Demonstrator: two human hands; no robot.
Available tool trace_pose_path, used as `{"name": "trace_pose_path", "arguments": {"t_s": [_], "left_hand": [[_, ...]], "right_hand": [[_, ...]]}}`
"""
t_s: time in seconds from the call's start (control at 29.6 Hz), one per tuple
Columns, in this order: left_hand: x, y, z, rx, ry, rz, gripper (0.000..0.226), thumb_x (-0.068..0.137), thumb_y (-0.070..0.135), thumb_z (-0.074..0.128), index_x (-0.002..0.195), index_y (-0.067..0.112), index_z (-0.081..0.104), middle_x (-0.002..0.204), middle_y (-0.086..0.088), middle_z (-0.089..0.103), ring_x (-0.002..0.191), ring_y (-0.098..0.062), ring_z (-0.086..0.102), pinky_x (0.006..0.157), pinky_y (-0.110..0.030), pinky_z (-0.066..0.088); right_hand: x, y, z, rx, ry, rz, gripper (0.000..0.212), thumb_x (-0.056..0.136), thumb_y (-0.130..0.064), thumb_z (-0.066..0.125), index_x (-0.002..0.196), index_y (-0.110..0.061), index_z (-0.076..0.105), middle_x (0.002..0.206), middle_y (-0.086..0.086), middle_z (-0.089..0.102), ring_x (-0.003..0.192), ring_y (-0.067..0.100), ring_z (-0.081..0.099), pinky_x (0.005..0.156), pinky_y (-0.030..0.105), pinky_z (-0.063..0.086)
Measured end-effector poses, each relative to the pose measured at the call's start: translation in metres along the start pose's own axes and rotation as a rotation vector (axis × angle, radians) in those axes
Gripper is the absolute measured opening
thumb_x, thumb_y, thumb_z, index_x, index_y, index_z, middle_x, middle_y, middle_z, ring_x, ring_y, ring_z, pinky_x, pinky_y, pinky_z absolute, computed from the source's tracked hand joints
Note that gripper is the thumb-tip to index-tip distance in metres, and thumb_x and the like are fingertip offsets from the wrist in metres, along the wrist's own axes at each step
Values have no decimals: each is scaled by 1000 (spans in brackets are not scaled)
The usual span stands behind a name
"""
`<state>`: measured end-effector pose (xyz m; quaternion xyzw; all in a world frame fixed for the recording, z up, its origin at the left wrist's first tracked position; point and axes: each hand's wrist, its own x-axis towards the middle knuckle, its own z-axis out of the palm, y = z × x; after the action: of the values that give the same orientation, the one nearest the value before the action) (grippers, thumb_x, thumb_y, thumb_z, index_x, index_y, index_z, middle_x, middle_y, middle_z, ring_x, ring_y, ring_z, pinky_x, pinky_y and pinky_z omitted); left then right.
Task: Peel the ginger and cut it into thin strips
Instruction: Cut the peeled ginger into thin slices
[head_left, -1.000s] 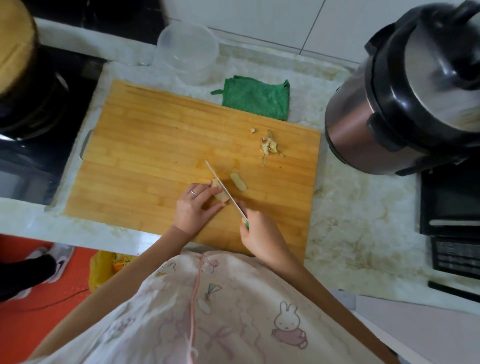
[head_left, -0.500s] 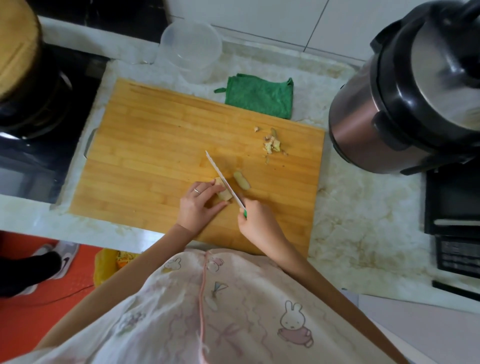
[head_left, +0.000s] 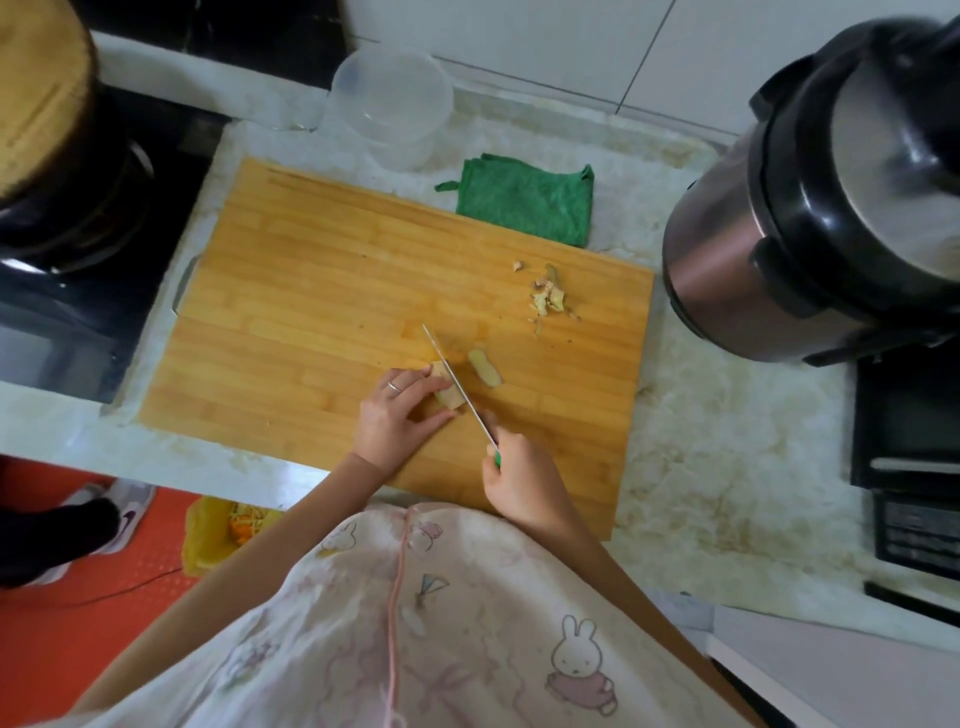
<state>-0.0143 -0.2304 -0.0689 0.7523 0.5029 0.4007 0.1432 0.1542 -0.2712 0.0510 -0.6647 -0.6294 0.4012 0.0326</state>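
A peeled piece of ginger lies on the wooden cutting board, near its front middle. My left hand holds it down with curled fingers. My right hand grips the green handle of a thin knife. The blade stands edge-down against the right side of the ginger. One cut slice lies just right of the blade. A small heap of peelings sits toward the board's far right.
A pressure cooker stands right of the board, with a black appliance in front of it. A green cloth and a clear plastic container lie behind the board. A stove with a pot is at the left.
The knife stays at the ginger's right side and the slice lies where it was. Both hands keep their hold; the view has shifted slightly.
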Motion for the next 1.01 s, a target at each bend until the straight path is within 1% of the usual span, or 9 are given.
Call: {"name": "trace_pose_path", "arguments": {"t_s": [0.1, 0.2, 0.34, 0.47, 0.61, 0.78, 0.88, 0.95, 1.01], "left_hand": [[2, -1, 1, 11, -2, -1, 31, 77, 34, 77, 102, 22, 64, 89, -6, 69, 94, -17, 60, 83, -21, 45], [1, 0, 2, 27, -14, -10, 30, 74, 31, 80, 97, 15, 72, 89, -6, 69, 94, -18, 61, 82, -23, 47], [-1, -1, 1, 38, -22, -11, 28, 75, 31, 79, 95, 12, 73, 90, -6, 69, 94, -19, 61, 81, -25, 48], [2, 0, 1, 41, -30, -13, 28, 78, 34, 76, 95, 12, 73, 90, -6, 69, 94, -19, 62, 81, -26, 49], [1, 1, 0, 30, -42, -23, 29, 78, 36, 75, 94, 11, 74, 89, -6, 69, 95, -19, 62, 82, -24, 47], [2, 0, 0, 10, -29, -16, 28, 79, 35, 74, 98, 15, 70, 90, -6, 69, 97, -18, 60, 82, -24, 47], [2, 1, 0, 0, -36, -16, 29, 77, 33, 76, 95, 11, 73, 92, -5, 70, 97, -17, 60, 83, -25, 48], [2, 1, -1, -2, -36, -20, 29, 75, 32, 78, 94, 10, 73, 92, -5, 70, 97, -18, 61, 82, -26, 49], [1, -1, -1, -3, -40, -19, 30, 75, 32, 79, 95, 11, 73, 92, -5, 70, 96, -18, 62, 80, -27, 50]], "right_hand": [[0, -4, -3, -19, 1, 1, 52, 95, -11, 41, 146, -17, 34, 106, 19, 65, 101, 36, 58, 77, 36, 40], [13, -6, -3, -16, 40, -25, 49, 95, -10, 42, 144, -13, 39, 105, 20, 65, 100, 36, 58, 76, 36, 38], [-5, 3, -5, 43, -12, 9, 43, 94, -9, 42, 137, -9, 46, 103, 21, 64, 97, 37, 59, 74, 35, 38], [3, -1, -4, 28, 6, -4, 46, 94, -9, 42, 141, -10, 42, 101, 21, 65, 95, 37, 59, 71, 35, 38], [11, -6, -2, 5, 0, 4, 51, 95, -10, 41, 145, -13, 36, 107, 19, 65, 99, 36, 59, 76, 36, 42], [-1, -4, -2, -8, -33, 22, 50, 95, -11, 41, 145, -14, 36, 110, 18, 63, 103, 35, 58, 76, 34, 40], [14, -9, -1, -21, -5, 20, 50, 95, -10, 41, 144, -12, 37, 111, 18, 64, 102, 34, 58, 75, 33, 39], [10, -6, 0, 6, -12, 36, 46, 94, -10, 42, 140, -10, 43, 107, 19, 64, 98, 35, 59, 68, 33, 36], [0, 0, -1, 52, -22, 61, 33, 93, -9, 43, 123, -7, 55, 95, 20, 64, 89, 37, 59, 62, 29, 30]]}}
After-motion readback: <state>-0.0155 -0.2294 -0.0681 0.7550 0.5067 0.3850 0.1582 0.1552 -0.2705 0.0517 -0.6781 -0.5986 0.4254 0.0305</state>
